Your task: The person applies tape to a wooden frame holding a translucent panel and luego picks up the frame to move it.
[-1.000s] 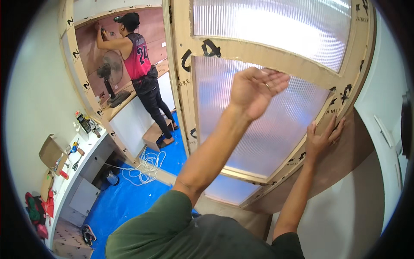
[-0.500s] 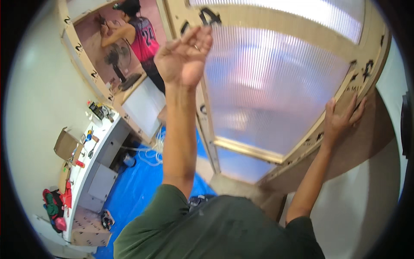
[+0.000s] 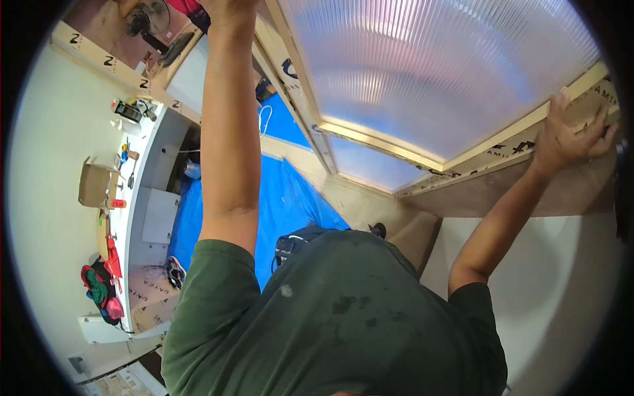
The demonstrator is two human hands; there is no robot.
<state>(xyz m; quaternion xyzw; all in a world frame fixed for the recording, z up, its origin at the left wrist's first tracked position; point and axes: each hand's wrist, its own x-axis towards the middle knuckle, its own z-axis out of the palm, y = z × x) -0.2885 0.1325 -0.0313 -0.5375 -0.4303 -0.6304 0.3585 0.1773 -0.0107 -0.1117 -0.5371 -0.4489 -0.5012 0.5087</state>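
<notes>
My right hand [image 3: 569,140], fingers loosely spread, rests on the right edge of the wood-framed panel [image 3: 416,92], far right; my left hand [image 3: 231,6] is cropped, I can't tell its grip. Crinkled blue sheeting [image 3: 281,198] lies left, near a curved white counter [image 3: 135,211]; the pane [image 3: 456,63] is ribbed, translucent.

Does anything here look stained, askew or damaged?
Darker, possibly damp blotches stand out against the dark green cloth shirt. The blue plastic floor sheet is wrinkled rather than flat. No obvious damage shows on the ribbed translucent panel by the right hand.

dark green shirt [image 3: 317,350], short sleeves [image 3: 214,284], dark spots [image 3: 343,304]
</notes>
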